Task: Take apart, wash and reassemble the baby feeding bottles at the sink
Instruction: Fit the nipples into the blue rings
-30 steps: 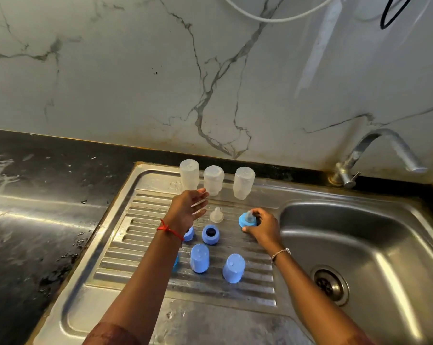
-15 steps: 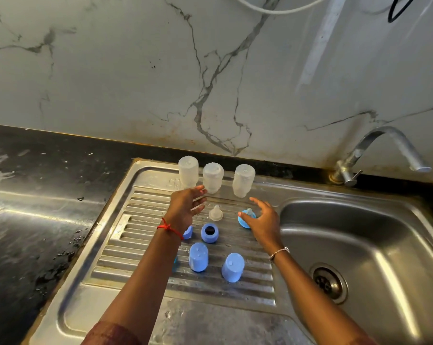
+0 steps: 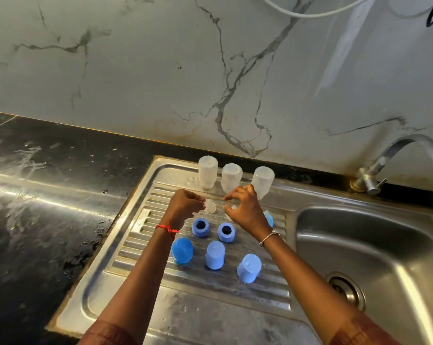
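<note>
Nearest the camera, in the lower middle of the frame, three blue caps (image 3: 215, 255) sit on the ribbed draining board (image 3: 128, 255). The leftmost is a brighter blue and seems tipped on its side. Just beyond them are two blue screw rings (image 3: 200, 227), holes upward. A third blue piece (image 3: 269, 218) shows to the right of the right wrist, mostly covered, so I cannot tell whether it is a bare ring or one already fitted. Above the rings the left hand (image 3: 185, 207) is curled and pinches a clear teat (image 3: 210, 206) at its base. The right hand (image 3: 245, 210) has thumb and fingertips closed on what looks like a second teat (image 3: 232, 207), of which only a pale sliver shows. Farthest back, three clear bottles (image 3: 231, 181) stand mouth down in a row near the marble wall (image 3: 136, 70). The step in hand is probably reassembly, seating a teat in its ring. To do it well, hold the teat by its flange rather than its tip, feed it up through the ring from below and pull until the flange seats evenly all round. The soft, wet silicone is likely to slip or fold. Whether the parts are dry, and any markings on them, cannot be made out.
</note>
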